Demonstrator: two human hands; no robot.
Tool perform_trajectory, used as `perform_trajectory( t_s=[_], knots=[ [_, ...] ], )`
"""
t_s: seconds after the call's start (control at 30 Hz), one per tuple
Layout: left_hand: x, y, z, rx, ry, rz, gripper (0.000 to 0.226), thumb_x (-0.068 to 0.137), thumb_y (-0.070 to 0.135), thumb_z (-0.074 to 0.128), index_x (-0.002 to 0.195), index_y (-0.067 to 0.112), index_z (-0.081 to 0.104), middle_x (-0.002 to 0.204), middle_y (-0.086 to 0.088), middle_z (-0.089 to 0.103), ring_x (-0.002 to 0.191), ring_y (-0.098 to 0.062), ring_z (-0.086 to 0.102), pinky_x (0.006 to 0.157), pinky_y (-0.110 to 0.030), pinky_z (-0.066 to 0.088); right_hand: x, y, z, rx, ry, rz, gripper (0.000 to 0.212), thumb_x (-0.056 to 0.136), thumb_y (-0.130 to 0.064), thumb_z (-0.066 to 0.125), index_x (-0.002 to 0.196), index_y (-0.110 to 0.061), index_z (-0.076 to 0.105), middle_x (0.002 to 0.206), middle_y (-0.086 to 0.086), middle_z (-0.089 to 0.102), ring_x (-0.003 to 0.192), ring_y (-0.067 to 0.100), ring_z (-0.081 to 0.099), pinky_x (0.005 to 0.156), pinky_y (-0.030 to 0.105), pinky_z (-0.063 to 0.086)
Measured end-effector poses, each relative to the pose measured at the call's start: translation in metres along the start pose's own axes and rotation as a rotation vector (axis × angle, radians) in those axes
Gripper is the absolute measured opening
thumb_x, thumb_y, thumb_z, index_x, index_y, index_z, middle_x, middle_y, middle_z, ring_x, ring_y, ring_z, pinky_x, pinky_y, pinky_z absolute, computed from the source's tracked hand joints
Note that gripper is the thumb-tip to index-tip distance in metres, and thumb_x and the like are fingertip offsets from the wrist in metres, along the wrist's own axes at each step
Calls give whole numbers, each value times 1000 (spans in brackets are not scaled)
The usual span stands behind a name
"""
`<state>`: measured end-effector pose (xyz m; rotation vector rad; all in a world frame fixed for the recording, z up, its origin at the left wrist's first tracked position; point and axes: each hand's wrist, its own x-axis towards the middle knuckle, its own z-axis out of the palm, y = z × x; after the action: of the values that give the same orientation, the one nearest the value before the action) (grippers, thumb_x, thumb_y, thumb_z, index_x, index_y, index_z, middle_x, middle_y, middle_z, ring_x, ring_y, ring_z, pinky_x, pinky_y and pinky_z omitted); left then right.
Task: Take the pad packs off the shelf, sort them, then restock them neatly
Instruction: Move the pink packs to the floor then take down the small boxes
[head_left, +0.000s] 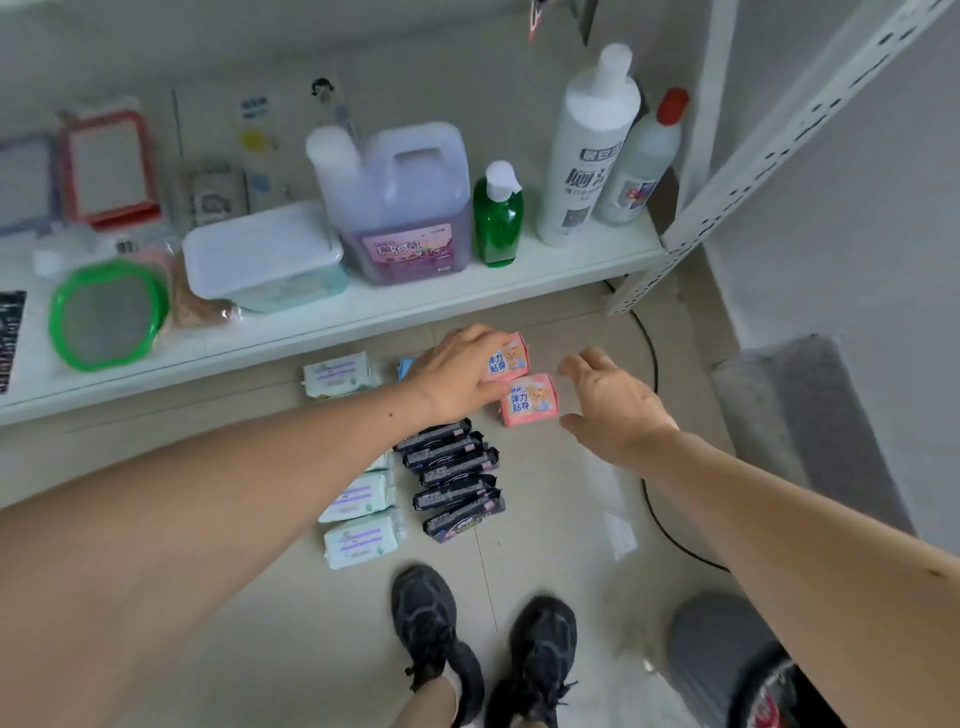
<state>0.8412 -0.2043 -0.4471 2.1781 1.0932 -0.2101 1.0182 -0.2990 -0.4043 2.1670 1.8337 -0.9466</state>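
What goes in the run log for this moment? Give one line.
stage: sorting on floor | left hand: on pink pack | right hand: open beside second pink pack

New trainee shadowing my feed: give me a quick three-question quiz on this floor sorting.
1. True or false: the dark packs lie in a column on the floor.
2. Which hand rests on a pink pack: A left, B right?
3. What colour is the small bottle on the shelf?

Key: 1 true. 2 A: the left hand lies on the farther pink pack; the right hand reaches beside the nearer pink pack. 3 green.
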Motion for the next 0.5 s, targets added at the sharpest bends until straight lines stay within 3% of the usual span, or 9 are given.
perform_trajectory(
  t_s=[0.13, 0.33, 0.5],
  knots=[
    [-59, 28, -52, 1, 29, 47, 56, 88, 33, 65, 138, 19, 44, 139, -1, 42, 125, -20, 43, 104, -34, 38, -50, -31, -37, -8, 37, -2, 42, 89, -25, 61, 128, -18, 48, 129, 0, 42, 107, 27, 58, 84, 36, 49],
    [-151, 48, -108, -39, 73, 35, 54, 88, 39, 64, 135, 19, 47, 138, 3, 40, 123, -17, 46, 103, -41, 41, -114, -88, -82, -69, 110, -102, 38, 88, -25, 62, 124, -21, 54, 128, -3, 45, 105, 23, 59, 81, 30, 44],
    [-225, 48, -160, 6, 174, 68, 51, 89, 40, 62, 135, 22, 47, 139, 7, 40, 121, -14, 46, 100, -40, 42, -157, -148, -124, -144, 178, -227, 34, 86, -24, 63, 119, -20, 57, 125, -2, 48, 102, 23, 59, 85, 35, 48]
  ],
)
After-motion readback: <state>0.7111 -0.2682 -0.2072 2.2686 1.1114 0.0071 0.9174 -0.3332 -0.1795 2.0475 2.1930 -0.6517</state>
